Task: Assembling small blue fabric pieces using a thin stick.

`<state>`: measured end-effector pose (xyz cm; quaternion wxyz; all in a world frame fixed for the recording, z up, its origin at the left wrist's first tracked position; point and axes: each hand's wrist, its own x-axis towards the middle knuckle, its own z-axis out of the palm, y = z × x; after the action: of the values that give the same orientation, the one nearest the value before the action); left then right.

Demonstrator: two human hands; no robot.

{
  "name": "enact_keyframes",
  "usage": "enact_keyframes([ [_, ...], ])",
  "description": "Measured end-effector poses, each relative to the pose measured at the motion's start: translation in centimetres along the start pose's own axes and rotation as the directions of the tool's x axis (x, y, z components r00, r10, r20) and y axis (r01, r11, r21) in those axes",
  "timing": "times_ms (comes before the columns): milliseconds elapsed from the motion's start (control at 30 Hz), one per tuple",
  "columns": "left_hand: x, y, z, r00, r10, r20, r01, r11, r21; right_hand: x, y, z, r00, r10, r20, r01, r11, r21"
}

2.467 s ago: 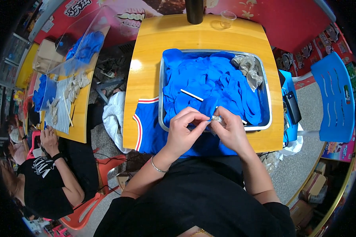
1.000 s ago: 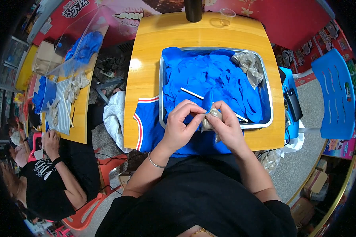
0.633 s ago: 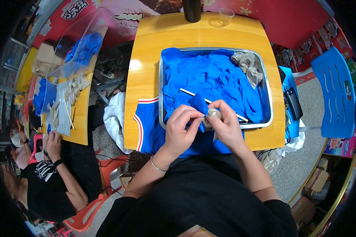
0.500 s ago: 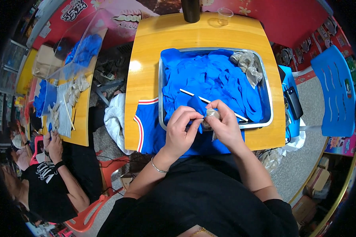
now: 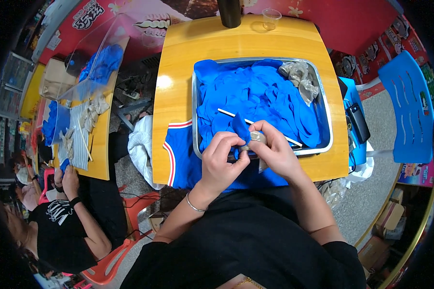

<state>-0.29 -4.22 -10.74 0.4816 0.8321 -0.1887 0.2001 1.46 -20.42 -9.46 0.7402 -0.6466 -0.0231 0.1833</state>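
From my remote post I am watching the left hand (image 5: pixel 222 161) pinching with thumb and forefinger at the foot of a blue fabric piece (image 5: pixel 241 127), whose tip is rising just beyond them; exactly what they are pressing is too small to tell. Just to their right, the right hand (image 5: pixel 278 153) is pinching a beige bundle (image 5: pixel 258 137) between thumb and forefinger. Beyond the fingertips, a white stick (image 5: pixel 229 114) is lying across a blue pile (image 5: pixel 246 89) filling a metal tray (image 5: pixel 325 120).
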Motion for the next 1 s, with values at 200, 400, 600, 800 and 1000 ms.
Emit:
enact_keyframes([
  [200, 0.2, -0.5, -0.5, 0.982, -0.185, 0.025, 0.185, 0.954, -0.237, -0.5, -1.4, -0.2, 0.976, -0.173, 0.133, 0.207, 0.923, -0.324],
  [400, 0.6, -0.6, -1.1, 0.93, -0.305, 0.204, 0.366, 0.734, -0.572, -0.1, -0.8, 0.0, 0.964, -0.258, 0.065, 0.263, 0.881, -0.394],
  [600, 0.6, -1.0, -1.3, 0.926, -0.306, 0.223, 0.375, 0.667, -0.644, 0.7, -0.3, 0.0, 0.841, -0.522, 0.144, 0.523, 0.715, -0.463],
  [800, 0.5, -1.2, -2.2, 0.894, -0.323, 0.312, 0.448, 0.599, -0.663, 0.3, -0.7, -0.1, 0.858, -0.478, 0.19, 0.507, 0.724, -0.467],
  [1000, 1.1, -1.0, -2.8, 0.803, -0.44, 0.402, 0.593, 0.52, -0.615, 0.6, -0.5, 0.2, 0.823, -0.533, 0.197, 0.554, 0.673, -0.49],
])
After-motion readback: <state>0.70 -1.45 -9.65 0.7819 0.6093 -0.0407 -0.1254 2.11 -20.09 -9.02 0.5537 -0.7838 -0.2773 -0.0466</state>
